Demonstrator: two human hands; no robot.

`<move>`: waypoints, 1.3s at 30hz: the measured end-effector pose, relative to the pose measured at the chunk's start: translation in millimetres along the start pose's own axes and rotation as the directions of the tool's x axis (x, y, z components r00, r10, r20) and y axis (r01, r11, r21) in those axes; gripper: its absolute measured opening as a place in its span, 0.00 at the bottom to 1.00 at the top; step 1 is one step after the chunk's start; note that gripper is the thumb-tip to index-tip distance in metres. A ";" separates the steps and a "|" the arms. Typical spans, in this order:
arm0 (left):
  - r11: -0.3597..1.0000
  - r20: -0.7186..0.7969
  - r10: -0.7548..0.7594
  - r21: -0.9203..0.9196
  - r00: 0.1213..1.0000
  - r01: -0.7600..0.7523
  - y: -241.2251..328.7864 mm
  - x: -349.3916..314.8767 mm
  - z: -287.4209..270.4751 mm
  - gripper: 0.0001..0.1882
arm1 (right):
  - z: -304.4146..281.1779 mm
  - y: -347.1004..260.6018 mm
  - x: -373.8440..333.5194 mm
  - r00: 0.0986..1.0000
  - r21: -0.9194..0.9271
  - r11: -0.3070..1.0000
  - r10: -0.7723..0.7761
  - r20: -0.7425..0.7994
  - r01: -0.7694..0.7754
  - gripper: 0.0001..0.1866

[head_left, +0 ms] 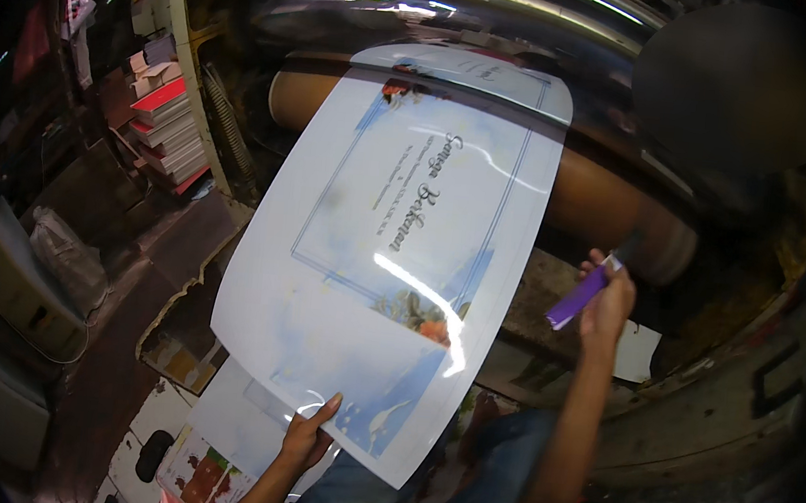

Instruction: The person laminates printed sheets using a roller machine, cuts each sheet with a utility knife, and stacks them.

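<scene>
A large glossy printed sheet [358, 219], white with pale blue washes, a blue double border and orange flowers, slopes down from a roller machine toward me. My left hand [308, 435] pinches its near edge, thumb on top. To the right of the sheet, my right hand [609, 308] is closed around a cutter knife [577, 298] with a purple handle. Its dark blade tip points up toward the brown roller [608, 207] and is partly blurred. The sheet's far end passes under a dark bar at the machine.
Shiny metal rollers [396, 7] span the back. Red-covered stacks of paper [169, 126] fill a shelf at left. More printed sheets [211, 474] lie below my left hand. A dark round shape [743, 85] blocks the upper right. A grey metal panel [693, 440] stands at right.
</scene>
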State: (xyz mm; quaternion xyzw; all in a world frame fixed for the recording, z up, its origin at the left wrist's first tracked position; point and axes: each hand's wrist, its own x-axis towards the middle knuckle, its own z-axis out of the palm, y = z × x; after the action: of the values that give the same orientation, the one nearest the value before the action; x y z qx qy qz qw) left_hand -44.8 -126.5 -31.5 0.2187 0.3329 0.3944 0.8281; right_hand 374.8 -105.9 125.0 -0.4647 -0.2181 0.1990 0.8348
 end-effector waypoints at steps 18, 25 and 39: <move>0.985 -0.150 -0.174 -0.040 0.973 0.169 12.0 -37.3 -18.5 0.23 | 39.9 39.1 24.2 0.988 -0.333 0.939 -0.034 0.153 0.084 0.17; 0.982 -0.204 -0.187 -0.013 0.961 0.188 25.3 -49.2 -12.7 0.28 | 79.4 13.2 90.2 0.954 -0.400 0.892 -0.096 0.283 0.209 0.19; 0.983 -0.145 -0.157 0.070 0.977 0.169 -21.0 -167.5 -140.4 0.31 | 28.8 40.7 -30.8 0.930 -0.593 0.778 0.033 0.366 0.206 0.10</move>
State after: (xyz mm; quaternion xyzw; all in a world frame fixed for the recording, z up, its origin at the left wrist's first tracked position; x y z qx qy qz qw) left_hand -214.1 -258.8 -77.0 0.1963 0.4226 0.3255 0.8227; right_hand 328.3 -82.7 98.0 -0.6590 -0.4404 0.1575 0.5891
